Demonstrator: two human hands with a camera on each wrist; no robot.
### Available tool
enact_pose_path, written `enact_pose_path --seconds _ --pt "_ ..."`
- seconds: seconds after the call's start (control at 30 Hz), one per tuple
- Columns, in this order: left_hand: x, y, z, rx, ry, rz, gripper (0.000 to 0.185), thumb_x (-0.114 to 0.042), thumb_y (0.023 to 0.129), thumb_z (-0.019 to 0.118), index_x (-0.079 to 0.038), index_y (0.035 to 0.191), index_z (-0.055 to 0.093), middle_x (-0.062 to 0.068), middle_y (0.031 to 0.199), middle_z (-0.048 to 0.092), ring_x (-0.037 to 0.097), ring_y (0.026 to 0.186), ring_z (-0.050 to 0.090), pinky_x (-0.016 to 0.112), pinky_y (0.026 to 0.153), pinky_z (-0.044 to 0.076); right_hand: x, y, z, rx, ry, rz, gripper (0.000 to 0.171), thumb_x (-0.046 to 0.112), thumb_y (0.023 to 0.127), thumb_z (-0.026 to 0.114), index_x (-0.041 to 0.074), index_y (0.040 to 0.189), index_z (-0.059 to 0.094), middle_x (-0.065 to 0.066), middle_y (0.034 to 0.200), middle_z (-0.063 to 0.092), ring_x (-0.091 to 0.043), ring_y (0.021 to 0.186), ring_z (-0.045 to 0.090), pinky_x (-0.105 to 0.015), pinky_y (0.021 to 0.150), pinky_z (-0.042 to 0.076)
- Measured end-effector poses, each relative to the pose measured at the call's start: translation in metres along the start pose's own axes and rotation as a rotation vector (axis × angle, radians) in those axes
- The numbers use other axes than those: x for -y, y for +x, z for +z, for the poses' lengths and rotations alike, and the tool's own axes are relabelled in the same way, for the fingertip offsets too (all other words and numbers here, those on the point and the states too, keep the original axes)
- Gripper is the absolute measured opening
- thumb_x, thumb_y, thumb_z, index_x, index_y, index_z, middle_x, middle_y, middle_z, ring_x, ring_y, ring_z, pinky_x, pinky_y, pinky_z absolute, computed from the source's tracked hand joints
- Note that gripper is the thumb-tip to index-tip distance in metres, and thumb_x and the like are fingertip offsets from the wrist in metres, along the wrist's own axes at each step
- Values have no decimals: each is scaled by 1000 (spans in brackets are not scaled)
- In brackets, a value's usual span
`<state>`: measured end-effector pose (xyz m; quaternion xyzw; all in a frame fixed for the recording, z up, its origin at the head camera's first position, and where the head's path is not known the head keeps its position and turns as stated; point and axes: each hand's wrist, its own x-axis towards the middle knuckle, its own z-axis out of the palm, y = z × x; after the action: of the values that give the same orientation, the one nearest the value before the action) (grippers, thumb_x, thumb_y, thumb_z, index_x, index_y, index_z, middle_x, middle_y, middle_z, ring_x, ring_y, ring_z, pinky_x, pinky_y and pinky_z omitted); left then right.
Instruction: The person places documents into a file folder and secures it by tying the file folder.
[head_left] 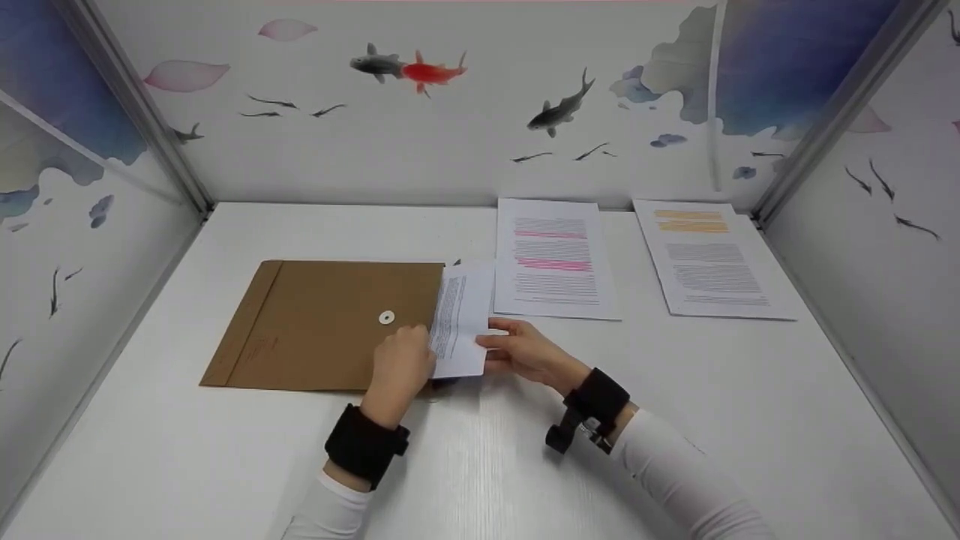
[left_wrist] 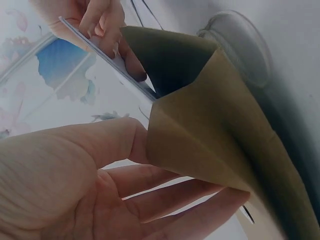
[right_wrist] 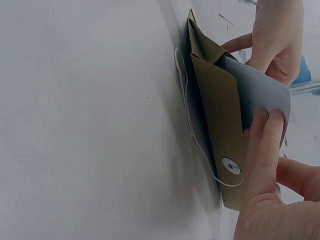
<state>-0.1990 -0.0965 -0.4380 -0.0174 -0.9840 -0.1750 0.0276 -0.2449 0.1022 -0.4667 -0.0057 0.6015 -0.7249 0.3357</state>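
A brown paper document envelope (head_left: pixel 322 322) lies flat on the table, its opening toward the right. Printed sheets of paper (head_left: pixel 463 322) stick partway out of that opening. My left hand (head_left: pixel 403 365) grips the near part of the envelope's mouth, thumb on one face and fingers on the other; the left wrist view shows its folded side (left_wrist: pixel 200 130) spread apart. With thumb and fingers, my right hand (head_left: pixel 529 351) holds the outer end of the sheets. A white button (head_left: pixel 386 318) sits on the upper face. Another disc (right_wrist: pixel 231 166) with a string hangs on the flap.
Behind my right hand lies a stack of printed pages (head_left: pixel 556 292) with pink highlighting. Farther right is another stack (head_left: pixel 716 277), marked in orange. Printed wall panels (head_left: pixel 465 165) with painted fish enclose the white table (head_left: pixel 495 480) at the back and sides.
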Motion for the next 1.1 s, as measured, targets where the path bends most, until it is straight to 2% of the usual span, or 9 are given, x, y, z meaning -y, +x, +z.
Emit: enact_pose_path --seconds 0.2,0.47,0.67,1.1 --pt "0 -1 1 7 14 3 5 1 88 67 5 88 68 22 87 73 40 81 74 49 64 59 1 3 8 -11 -36 -10 49 2 102 54 -5 150 42 -3 108 73 -11 88 75 -22 74 62" --pt "-1 -1 2 9 10 -4 7 1 89 62 5 88 68 23 89 73 43 83 73 53 67 59 -2 9 10 -50 -67 1 50 3 102 56 -6 150 43 -4 103 75 -9 83 74 -19 70 61" --pt "-3 -4 2 -6 28 23 6 1 90 65 6 87 67 22 85 71 40 78 73 48 62 59 -4 15 8 -85 -110 15 47 3 101 58 -6 146 48 0 99 74 -9 84 73 -20 71 60" --pt "-4 -5 6 -58 60 62 9 -2 88 72 5 88 67 22 85 72 41 77 74 50 62 60 -6 25 8 -156 -155 78 62 5 100 59 -4 157 33 2 90 70 -4 76 68 -17 64 56"
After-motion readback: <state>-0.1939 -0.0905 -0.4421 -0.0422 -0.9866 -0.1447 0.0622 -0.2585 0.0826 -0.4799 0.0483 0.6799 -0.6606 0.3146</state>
